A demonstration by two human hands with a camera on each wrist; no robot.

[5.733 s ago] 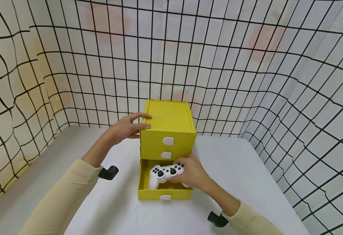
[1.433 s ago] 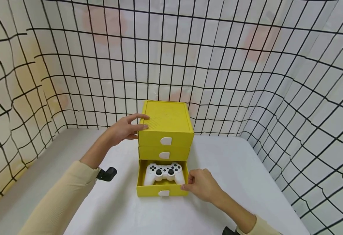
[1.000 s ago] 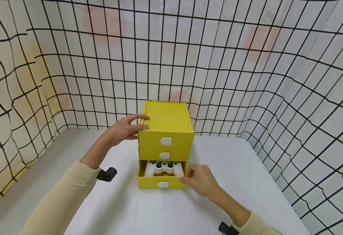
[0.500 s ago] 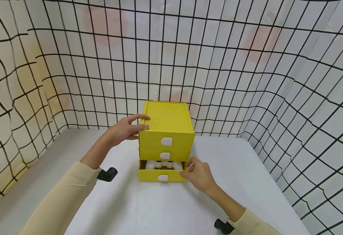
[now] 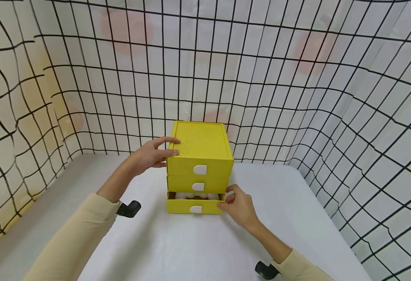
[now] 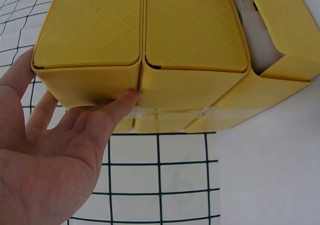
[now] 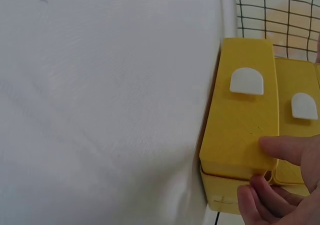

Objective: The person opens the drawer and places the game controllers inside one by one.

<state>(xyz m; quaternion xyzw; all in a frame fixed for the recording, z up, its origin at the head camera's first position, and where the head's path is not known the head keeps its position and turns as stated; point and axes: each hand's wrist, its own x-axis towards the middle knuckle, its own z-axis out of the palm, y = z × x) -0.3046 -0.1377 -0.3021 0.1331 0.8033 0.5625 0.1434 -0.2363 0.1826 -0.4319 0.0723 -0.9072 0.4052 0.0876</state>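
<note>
A yellow three-drawer unit (image 5: 205,140) stands mid-table, each drawer bearing a white tab handle. Its bottom drawer (image 5: 179,207) sticks out slightly at the front. Inside lies a white game controller (image 5: 212,196), mostly hidden beneath the drawer above. My left hand (image 5: 147,157) rests against the unit's upper left edge, fingertips on the top and others along the side. At the bottom drawer's right front corner, my right hand (image 5: 242,207) has its thumb on the front face and curled fingers at the side, as the right wrist view also shows.
Black wire grid panels (image 5: 205,78) surround the white table (image 5: 279,210) at the back and both sides, with pale sheeting behind them. Clear tape (image 6: 172,113) runs across the unit's side. A black wrist camera (image 5: 267,270) sits at the right sleeve.
Earlier the right hand held the controller in the open drawer, then let go. The bottom drawer has since slid back with the right hand, covering most of the controller. The left hand stays put.
</note>
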